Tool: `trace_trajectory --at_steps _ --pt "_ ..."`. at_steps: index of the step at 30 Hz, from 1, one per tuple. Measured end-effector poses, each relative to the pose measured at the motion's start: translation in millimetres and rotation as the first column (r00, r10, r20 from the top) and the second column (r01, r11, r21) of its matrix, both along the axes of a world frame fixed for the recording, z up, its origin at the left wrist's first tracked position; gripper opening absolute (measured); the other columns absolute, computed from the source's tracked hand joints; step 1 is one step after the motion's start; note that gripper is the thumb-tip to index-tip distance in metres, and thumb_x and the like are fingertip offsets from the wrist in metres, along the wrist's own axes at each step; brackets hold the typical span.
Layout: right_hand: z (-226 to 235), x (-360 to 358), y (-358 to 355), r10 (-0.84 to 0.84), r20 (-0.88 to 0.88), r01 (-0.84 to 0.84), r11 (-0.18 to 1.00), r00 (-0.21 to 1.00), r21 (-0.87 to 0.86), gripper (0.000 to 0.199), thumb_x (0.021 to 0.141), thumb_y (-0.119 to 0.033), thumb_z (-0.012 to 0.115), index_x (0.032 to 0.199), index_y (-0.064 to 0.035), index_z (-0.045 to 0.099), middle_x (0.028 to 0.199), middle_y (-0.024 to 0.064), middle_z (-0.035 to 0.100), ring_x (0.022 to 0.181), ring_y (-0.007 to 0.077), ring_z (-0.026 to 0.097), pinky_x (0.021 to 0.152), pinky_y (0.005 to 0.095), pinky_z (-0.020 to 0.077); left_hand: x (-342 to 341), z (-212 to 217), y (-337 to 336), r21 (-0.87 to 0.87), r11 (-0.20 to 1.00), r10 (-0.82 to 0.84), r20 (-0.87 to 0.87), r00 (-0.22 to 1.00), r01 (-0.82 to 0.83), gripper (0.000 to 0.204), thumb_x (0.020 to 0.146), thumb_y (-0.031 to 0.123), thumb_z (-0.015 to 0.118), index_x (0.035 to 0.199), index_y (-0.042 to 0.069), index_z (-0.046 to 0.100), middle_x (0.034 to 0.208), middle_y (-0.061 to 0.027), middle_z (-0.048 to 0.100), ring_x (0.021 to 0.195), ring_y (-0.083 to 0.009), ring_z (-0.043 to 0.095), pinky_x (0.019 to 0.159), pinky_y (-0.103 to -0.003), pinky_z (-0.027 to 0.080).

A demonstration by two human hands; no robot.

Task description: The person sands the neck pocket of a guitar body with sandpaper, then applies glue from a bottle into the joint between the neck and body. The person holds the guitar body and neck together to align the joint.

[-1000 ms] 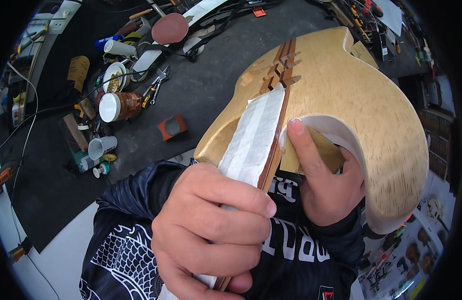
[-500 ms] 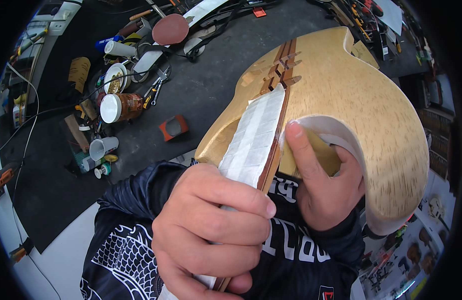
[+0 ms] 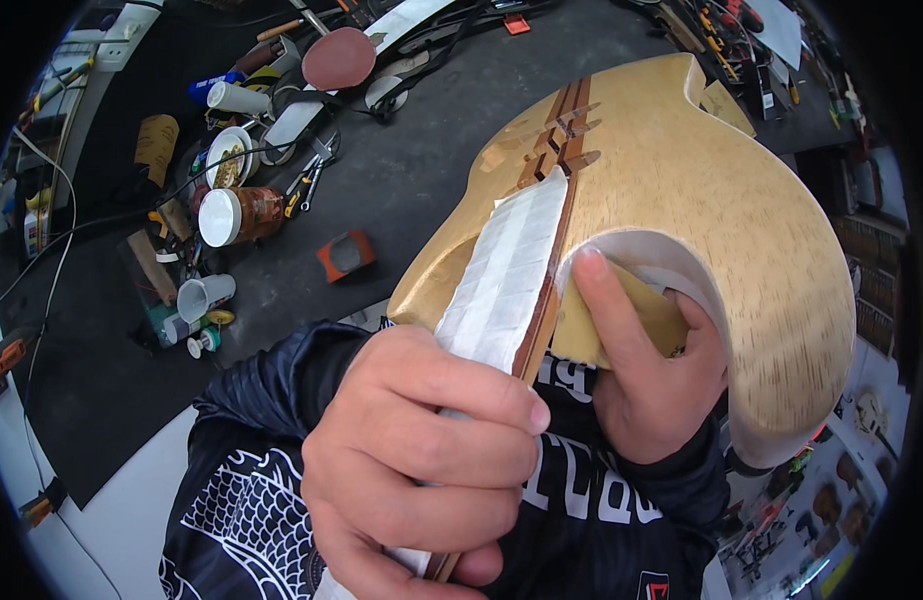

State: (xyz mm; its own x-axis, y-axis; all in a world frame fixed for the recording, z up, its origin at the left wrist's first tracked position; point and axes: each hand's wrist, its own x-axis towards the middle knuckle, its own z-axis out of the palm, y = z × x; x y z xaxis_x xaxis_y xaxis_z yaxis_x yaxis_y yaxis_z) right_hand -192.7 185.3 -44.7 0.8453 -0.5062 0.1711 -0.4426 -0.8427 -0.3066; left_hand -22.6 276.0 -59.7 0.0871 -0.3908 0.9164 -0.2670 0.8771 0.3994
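Observation:
A pale wooden guitar body [image 3: 671, 170] with dark laminated stripes lies tilted in front of me. Its neck [image 3: 542, 330] points toward me, its fretboard covered by white masking tape [image 3: 501, 280]. My left hand [image 3: 421, 460] is wrapped round the taped neck. Inside the curved cutaway beside the neck, my right hand [image 3: 651, 370] holds a yellowish piece of sandpaper [image 3: 641, 305]. The index finger stretches up to the cutaway's edge near the neck joint, over the sheet. Part of the sandpaper and the other fingertips are hidden behind the hand and the body.
On the dark bench [image 3: 401, 190] sits an orange-edged sanding block [image 3: 347, 256]. To its left are a white-lidded jar [image 3: 243, 216], a plastic cup [image 3: 205, 295], pliers [image 3: 309, 180] and a curled sandpaper sheet [image 3: 158, 140]. A round sanding disc [image 3: 339, 58] lies farther back. Cables cross the left side.
The sandpaper has shifted and turned within the cutaway, so more of its face shows under my right index finger. My left hand and the guitar have hardly moved.

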Motion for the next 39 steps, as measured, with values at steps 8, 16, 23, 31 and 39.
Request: trace_trajectory --at_steps 8,16,23,31,39 --pt "-5.5 -1.9 7.5 -0.087 0.325 0.038 0.987 0.942 0.154 0.032 0.079 0.001 0.065 0.110 -0.0054 0.068 0.101 0.0203 0.058 0.090 0.0335 0.059 0.081 0.0373 0.0480 5.8 -5.5 -6.7 -0.058 0.998 -0.035 0.041 0.999 0.037 0.031 0.096 0.016 0.056 0.127 0.014 0.052 0.081 -0.0085 0.059 0.071 -0.0228 0.060 0.068 -0.041 0.057" --pt "-5.8 -0.7 9.6 -0.102 0.198 0.036 0.949 0.975 0.312 0.028 0.085 -0.007 0.064 0.113 -0.0076 0.069 0.102 0.0155 0.056 0.092 0.0287 0.056 0.085 0.0342 0.0446 7.8 -8.6 -9.7 -0.128 0.989 -0.063 0.094 0.994 0.075 0.031 0.096 0.017 0.056 0.127 0.014 0.051 0.081 -0.0085 0.059 0.071 -0.0231 0.060 0.067 -0.042 0.057" --pt "8.6 0.3 1.0 0.050 0.093 -0.060 0.993 0.994 0.105 0.042 0.074 -0.010 0.068 0.116 -0.0071 0.068 0.094 0.0123 0.056 0.086 0.0277 0.055 0.081 0.0356 0.0438 -9.5 6.3 3.3 0.085 0.995 0.063 -0.046 0.997 -0.059 0.031 0.096 0.017 0.056 0.127 0.014 0.050 0.080 -0.0087 0.059 0.071 -0.0234 0.060 0.066 -0.042 0.057" --pt "9.2 4.4 -0.8 0.025 0.202 -0.093 0.937 0.979 0.336 0.034 0.089 -0.018 0.059 0.117 0.0008 0.066 0.084 0.0123 0.054 0.071 0.0221 0.053 0.064 0.0299 0.0435 4.9 -4.5 -4.7 -0.063 0.997 -0.045 0.054 0.998 0.048 0.032 0.096 0.017 0.056 0.127 0.014 0.050 0.080 -0.0085 0.059 0.072 -0.0234 0.061 0.066 -0.042 0.057" --pt "6.0 6.0 7.2 -0.044 0.193 -0.019 0.949 0.980 0.313 0.034 0.088 -0.015 0.060 0.117 -0.0001 0.066 0.079 0.0097 0.050 0.067 0.0195 0.048 0.062 0.0287 0.0421 8.7 -6.7 -5.7 -0.091 0.992 -0.074 0.107 0.992 0.084 0.032 0.096 0.017 0.056 0.127 0.014 0.050 0.081 -0.0085 0.059 0.072 -0.0235 0.061 0.066 -0.042 0.057"
